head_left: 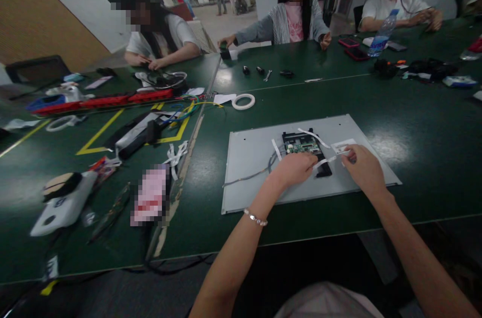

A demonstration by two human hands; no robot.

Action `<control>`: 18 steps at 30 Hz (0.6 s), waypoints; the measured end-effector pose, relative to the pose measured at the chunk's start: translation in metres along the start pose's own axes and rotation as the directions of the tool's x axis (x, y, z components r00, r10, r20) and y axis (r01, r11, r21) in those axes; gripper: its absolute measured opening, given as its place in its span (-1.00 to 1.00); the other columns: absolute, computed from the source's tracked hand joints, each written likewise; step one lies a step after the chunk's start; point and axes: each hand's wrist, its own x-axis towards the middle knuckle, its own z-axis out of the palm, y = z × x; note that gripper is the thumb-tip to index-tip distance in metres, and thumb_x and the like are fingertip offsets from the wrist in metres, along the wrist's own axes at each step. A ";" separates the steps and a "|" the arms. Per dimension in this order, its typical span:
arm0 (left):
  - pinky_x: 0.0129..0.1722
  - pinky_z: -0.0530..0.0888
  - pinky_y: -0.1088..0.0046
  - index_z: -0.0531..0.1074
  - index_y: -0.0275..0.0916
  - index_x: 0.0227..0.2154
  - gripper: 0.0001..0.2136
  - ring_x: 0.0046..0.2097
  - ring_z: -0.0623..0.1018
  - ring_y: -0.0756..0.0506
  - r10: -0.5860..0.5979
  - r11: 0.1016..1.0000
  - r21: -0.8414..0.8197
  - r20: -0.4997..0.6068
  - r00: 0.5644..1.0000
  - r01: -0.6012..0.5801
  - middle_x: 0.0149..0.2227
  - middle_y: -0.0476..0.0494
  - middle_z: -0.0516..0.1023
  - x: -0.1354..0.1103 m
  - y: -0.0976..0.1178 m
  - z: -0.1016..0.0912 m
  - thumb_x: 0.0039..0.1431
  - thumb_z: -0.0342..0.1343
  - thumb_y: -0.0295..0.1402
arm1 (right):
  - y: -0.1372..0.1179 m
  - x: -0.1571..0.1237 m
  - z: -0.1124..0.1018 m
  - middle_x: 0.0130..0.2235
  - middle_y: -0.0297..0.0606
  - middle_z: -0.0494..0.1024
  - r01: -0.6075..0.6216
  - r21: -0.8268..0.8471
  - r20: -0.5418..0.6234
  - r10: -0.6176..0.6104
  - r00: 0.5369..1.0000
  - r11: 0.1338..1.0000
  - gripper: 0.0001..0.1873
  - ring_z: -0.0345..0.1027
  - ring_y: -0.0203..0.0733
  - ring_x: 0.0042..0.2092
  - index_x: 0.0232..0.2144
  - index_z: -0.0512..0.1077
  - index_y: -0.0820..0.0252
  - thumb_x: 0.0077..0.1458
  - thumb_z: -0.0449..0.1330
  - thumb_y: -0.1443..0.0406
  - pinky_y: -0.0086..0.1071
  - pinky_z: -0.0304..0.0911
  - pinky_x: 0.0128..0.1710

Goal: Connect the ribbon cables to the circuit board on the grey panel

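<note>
Meanwhile, the left hand [297, 167] rests curled on a circuit board [301, 145], grip hidden, likely steadying it, while the right hand [363, 165] pinches a white strip [326, 161] above the grey panel [256, 157].

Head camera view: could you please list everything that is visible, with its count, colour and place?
table: one, dark green, fills the view
panel: one, light grey, flat before the person
circuit board: one, green on black, middle of panel
white strips: about three, around the board
tape roll: one, white, beyond the panel
power strip: one, red, far left
water bottle: one, clear with blue label, far right
co-workers: three, seated at the far edge
left hand: on the board's near edge
right hand: pinches a white strip end, right of the board
</note>
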 end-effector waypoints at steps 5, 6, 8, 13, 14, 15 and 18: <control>-0.36 0.37 0.42 0.41 -0.24 -0.25 -0.81 -0.29 0.53 -0.09 -0.033 0.999 -0.024 0.015 0.999 0.033 -0.27 -0.16 0.56 -0.002 -0.001 -0.001 0.15 -0.08 -0.50 | 0.000 -0.001 -0.004 -0.24 -0.17 0.43 0.046 0.043 -0.027 -0.045 0.999 0.998 -0.72 0.32 -0.13 -0.22 -0.13 0.40 0.22 0.08 0.10 0.27 -0.25 0.24 -0.12; -0.38 0.36 0.42 0.41 -0.23 -0.24 -0.81 -0.31 0.52 -0.09 -0.041 0.999 -0.023 0.019 0.999 0.041 -0.29 -0.15 0.55 -0.002 -0.001 -0.001 0.15 -0.08 -0.49 | -0.001 -0.001 -0.005 -0.22 -0.17 0.43 0.072 0.052 -0.029 -0.071 0.997 0.996 -0.71 0.32 -0.12 -0.19 -0.12 0.40 0.21 0.09 0.10 0.27 -0.25 0.24 -0.10; -0.40 0.34 0.43 0.41 -0.23 -0.24 -0.82 -0.33 0.52 -0.09 -0.046 0.999 -0.024 0.026 0.999 0.047 -0.33 -0.13 0.55 -0.003 -0.001 -0.003 0.15 -0.06 -0.47 | -0.004 0.000 -0.004 -0.16 -0.15 0.43 0.147 0.075 -0.018 -0.146 0.989 0.986 -0.70 0.31 -0.11 -0.11 -0.09 0.40 0.21 0.12 0.08 0.27 -0.24 0.23 -0.04; -0.43 0.33 0.45 0.42 -0.21 -0.26 -0.83 -0.34 0.53 -0.08 -0.016 0.998 -0.056 0.033 0.999 0.018 -0.34 -0.11 0.57 -0.003 -0.001 -0.005 0.15 -0.05 -0.47 | -0.005 0.001 0.000 -0.09 -0.13 0.41 0.299 0.087 0.055 -0.305 0.951 0.950 -0.72 0.27 -0.07 -0.02 -0.14 0.47 0.18 0.16 0.06 0.23 -0.19 0.20 0.04; -0.41 0.35 0.45 0.43 -0.20 -0.24 -0.81 -0.32 0.54 -0.08 -0.008 0.998 -0.065 0.030 1.000 0.010 -0.31 -0.11 0.58 -0.003 -0.002 -0.004 0.15 -0.05 -0.47 | -0.004 0.001 0.000 -0.09 -0.13 0.42 0.313 0.088 0.062 -0.319 0.946 0.946 -0.72 0.27 -0.07 -0.02 -0.15 0.48 0.17 0.16 0.06 0.24 -0.19 0.21 0.04; -0.38 0.37 0.44 0.44 -0.19 -0.21 -0.78 -0.29 0.55 -0.08 0.001 0.997 -0.074 0.025 1.000 0.001 -0.26 -0.12 0.59 -0.002 -0.002 -0.003 0.14 -0.05 -0.48 | -0.004 0.000 0.000 -0.08 -0.14 0.42 0.327 0.092 0.069 -0.333 0.940 0.941 -0.72 0.27 -0.07 -0.02 -0.16 0.49 0.17 0.16 0.05 0.25 -0.18 0.21 0.04; -0.27 0.42 0.41 0.46 -0.17 -0.11 -0.69 -0.18 0.56 -0.10 0.019 0.995 -0.098 0.019 1.000 -0.017 -0.12 -0.13 0.59 -0.002 -0.003 0.001 0.13 -0.05 -0.50 | -0.003 -0.001 -0.001 -0.08 -0.15 0.43 0.368 0.109 0.103 -0.378 0.920 0.924 -0.70 0.28 -0.08 -0.02 -0.16 0.52 0.14 0.17 0.02 0.30 -0.16 0.23 0.04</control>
